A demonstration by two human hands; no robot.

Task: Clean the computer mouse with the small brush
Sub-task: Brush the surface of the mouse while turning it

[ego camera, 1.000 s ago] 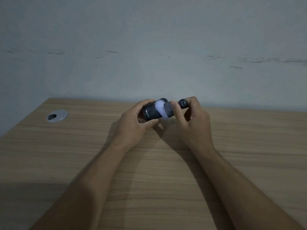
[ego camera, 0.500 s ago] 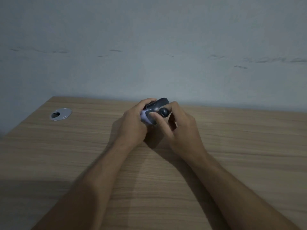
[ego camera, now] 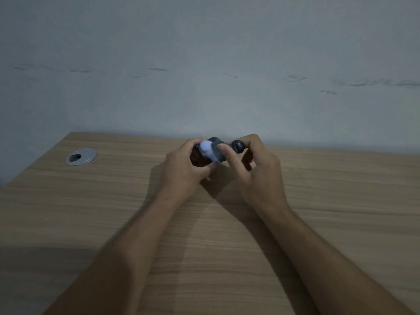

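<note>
My left hand grips a dark computer mouse above the far middle of the wooden desk. My right hand holds a small brush with a round dark handle end. Its pale, blurred bristle head lies across the mouse's top. My right index finger points toward the mouse. My fingers hide most of the mouse body.
A round silver cable grommet is set into the desk at the far left. A pale grey wall rises directly behind the desk's far edge.
The brush has swept back to the right across the mouse, its dark handle end now right of the mouse again. My left hand keeps the mouse in about the same place.
</note>
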